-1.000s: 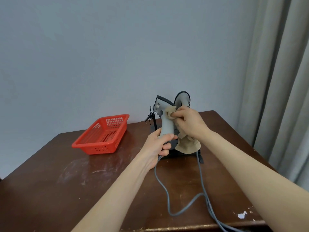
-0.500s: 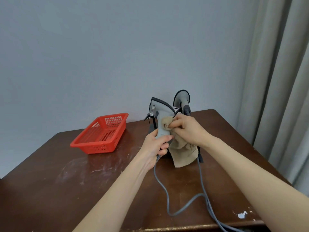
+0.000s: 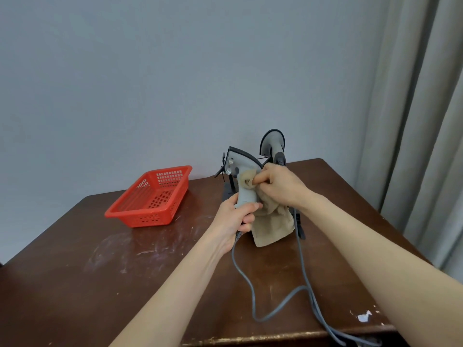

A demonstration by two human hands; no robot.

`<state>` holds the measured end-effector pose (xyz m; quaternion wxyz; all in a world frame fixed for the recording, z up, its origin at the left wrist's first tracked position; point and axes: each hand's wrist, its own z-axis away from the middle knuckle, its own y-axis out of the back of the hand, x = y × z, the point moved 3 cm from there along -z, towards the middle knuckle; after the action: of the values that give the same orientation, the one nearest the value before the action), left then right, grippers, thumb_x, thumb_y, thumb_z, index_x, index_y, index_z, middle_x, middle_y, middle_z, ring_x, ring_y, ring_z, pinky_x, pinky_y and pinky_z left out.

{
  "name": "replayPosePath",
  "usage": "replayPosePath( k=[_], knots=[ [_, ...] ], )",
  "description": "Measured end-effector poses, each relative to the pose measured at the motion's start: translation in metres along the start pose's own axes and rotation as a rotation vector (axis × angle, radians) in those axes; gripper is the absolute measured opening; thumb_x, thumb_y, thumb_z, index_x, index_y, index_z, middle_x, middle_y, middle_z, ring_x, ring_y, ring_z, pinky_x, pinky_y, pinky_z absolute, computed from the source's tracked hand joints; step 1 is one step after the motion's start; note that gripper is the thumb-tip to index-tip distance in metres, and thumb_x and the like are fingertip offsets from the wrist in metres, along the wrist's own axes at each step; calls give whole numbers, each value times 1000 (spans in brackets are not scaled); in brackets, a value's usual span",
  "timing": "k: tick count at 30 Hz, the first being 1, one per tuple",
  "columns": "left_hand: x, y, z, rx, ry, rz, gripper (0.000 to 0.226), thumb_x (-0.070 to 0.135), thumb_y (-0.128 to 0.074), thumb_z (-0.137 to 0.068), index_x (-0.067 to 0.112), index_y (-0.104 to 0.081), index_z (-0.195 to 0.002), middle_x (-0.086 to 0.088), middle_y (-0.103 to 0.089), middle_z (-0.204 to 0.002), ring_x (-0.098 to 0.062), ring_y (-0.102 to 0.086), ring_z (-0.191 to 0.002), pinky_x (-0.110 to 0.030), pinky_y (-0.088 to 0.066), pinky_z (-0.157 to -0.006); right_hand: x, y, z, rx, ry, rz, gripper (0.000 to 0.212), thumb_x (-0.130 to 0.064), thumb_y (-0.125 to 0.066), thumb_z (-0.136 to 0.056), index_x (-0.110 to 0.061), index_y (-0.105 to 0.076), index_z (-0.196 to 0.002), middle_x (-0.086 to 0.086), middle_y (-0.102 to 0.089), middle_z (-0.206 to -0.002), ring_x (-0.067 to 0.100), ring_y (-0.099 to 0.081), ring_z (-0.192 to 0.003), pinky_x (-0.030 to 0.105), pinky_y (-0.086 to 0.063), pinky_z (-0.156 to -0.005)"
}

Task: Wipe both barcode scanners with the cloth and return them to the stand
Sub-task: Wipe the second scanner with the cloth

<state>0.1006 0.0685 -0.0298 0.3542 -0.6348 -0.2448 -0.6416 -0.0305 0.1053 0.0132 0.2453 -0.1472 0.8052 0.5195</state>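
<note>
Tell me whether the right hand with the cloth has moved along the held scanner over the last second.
Yes. The right hand and cloth slid down from the held scanner's head onto its neck, nearer the left hand.

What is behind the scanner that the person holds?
A second scanner on the black stand; the right hand and cloth cover its lower part.

Single head-worn view, looking forward and slightly down, table (image 3: 75, 284) close below, wall behind, no second view

Left hand (image 3: 235, 216) gripping, right hand (image 3: 280, 186) pinching
</note>
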Motion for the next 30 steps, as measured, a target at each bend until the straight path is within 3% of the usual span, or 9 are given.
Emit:
replayPosePath(
  k=[4,10,15,17,19,22,24,27,30],
  knots=[
    [3,-8,0,-21,-3,19,20,-5,-53,-89,2,-54,-107,-9,-60,-89,-3,-32,-42,-14,-22,-35,1,11,-10,155,-73,32,34,-13,-43,-94,-29,-71,-106,-14,-43,-77,19,-52,-87,35,-48,-77],
    [2,-4,-5,12,-7,53,18,-6,-53,-89,4,-53,-105,-9,-58,-85,-3,-33,-42,-14,-22,-35,0,1,0,-41,71,-105,30,-11,-50,-92,-24,-72,-106,-19,-42,-81,10,-48,-89,34,-44,-91],
    [4,-14,-1,-38,-10,26,19,-4,-53,-89,3,-54,-107,-8,-60,-89,-3,-32,-43,-14,-21,-37,10,16,-12,149,-71,29,31,-19,-45,-94,-34,-70,-103,-17,-53,-79,19,-54,-84,29,-42,-64],
    [6,-14,-2,-42,-15,28,18,-4,-53,-90,3,-54,-106,-8,-60,-89,-3,-32,-44,-14,-21,-37,10,15,-14,161,-76,31,32,-22,-43,-96,-36,-67,-113,-19,-51,-84,20,-53,-87,29,-41,-68],
    [8,-12,-5,-35,-23,29,18,-4,-53,-90,5,-54,-105,-8,-60,-88,-3,-32,-44,-14,-21,-37,8,10,-9,78,0,-61,30,-19,-46,-96,-32,-69,-110,-20,-42,-81,15,-49,-89,32,-44,-79],
    [9,-10,-7,-26,-34,40,18,-5,-52,-90,8,-54,-103,-8,-57,-86,-3,-33,-42,-14,-22,-36,3,9,-1,-42,64,-148,29,-13,-50,-92,-27,-71,-106,-21,-44,-84,10,-49,-92,34,-44,-92],
    [10,-13,-7,-34,-36,72,19,-5,-52,-90,6,-53,-105,-8,-58,-86,-3,-33,-42,-13,-22,-36,3,14,-6,7,43,-83,32,-14,-48,-92,-27,-70,-110,-22,-53,-86,11,-53,-92,36,-47,-90],
    [12,-19,-5,-44,-36,117,18,-5,-52,-91,3,-52,-106,-9,-60,-87,-3,-33,-43,-13,-23,-36,8,19,-15,154,-43,-98,34,-19,-44,-93,-31,-67,-115,-11,-66,-100,19,-59,-96,39,-50,-84],
    [10,-17,-7,-32,-32,164,15,-6,-51,-91,5,-52,-101,-8,-58,-83,-3,-34,-43,-13,-23,-35,6,13,-9,82,28,-96,32,-12,-47,-94,-23,-69,-113,-22,-49,-83,9,-52,-89,24,-43,-84]
  ],
)
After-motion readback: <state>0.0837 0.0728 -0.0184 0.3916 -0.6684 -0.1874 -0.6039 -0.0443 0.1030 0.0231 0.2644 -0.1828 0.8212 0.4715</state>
